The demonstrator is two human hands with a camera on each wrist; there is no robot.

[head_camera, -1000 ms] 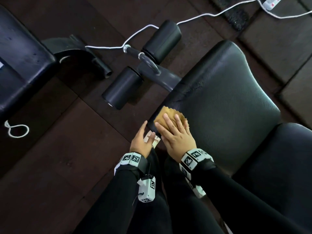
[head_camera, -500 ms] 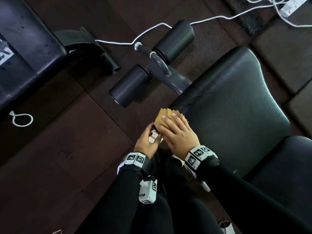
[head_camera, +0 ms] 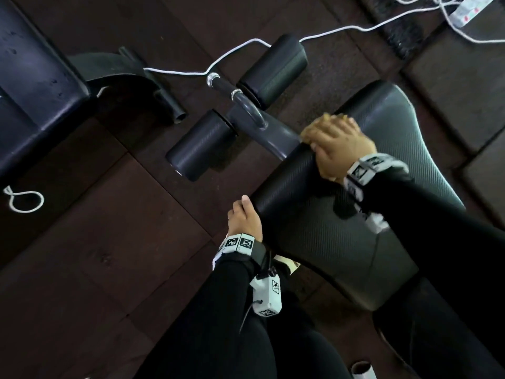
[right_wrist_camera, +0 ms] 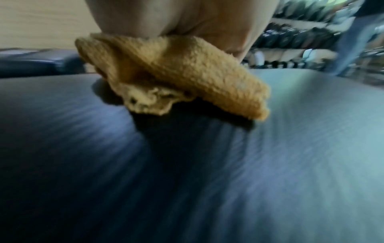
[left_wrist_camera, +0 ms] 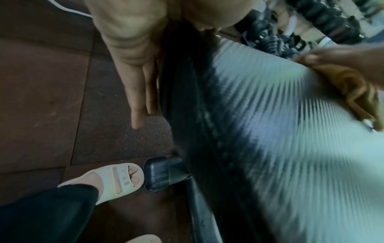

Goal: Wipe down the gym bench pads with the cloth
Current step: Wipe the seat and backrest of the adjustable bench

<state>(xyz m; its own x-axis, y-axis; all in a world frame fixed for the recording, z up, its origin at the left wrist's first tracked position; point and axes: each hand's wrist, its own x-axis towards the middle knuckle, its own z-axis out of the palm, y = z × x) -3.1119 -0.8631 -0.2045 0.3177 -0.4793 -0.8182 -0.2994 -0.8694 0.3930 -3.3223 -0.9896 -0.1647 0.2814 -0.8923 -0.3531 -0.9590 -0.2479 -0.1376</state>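
Note:
The black textured seat pad [head_camera: 369, 242] of the gym bench fills the right of the head view. My right hand [head_camera: 338, 143] lies flat on a folded tan cloth [head_camera: 314, 129] and presses it onto the pad's front left edge. From the right wrist, the cloth [right_wrist_camera: 176, 74] shows bunched under my palm on the pad [right_wrist_camera: 187, 164]. My left hand [head_camera: 244, 214] rests against the pad's left side, nearer to me. Its fingers [left_wrist_camera: 141, 92] point straight down beside the pad [left_wrist_camera: 290, 148] and hold nothing. The cloth [left_wrist_camera: 357, 92] is blurred there.
Two black roller pads [head_camera: 273, 69] [head_camera: 202, 144] on a metal bar stick out ahead of the seat. A white cable [head_camera: 232, 53] crosses the dark floor. Another bench [head_camera: 35, 86] stands far left. My sandalled foot [left_wrist_camera: 110, 179] is by the bench's foot. Dumbbell racks [left_wrist_camera: 311, 24] stand behind.
My right hand has slid the cloth forward along the pad's left edge, away from me. The left hand has stayed back and now rests on the pad's side.

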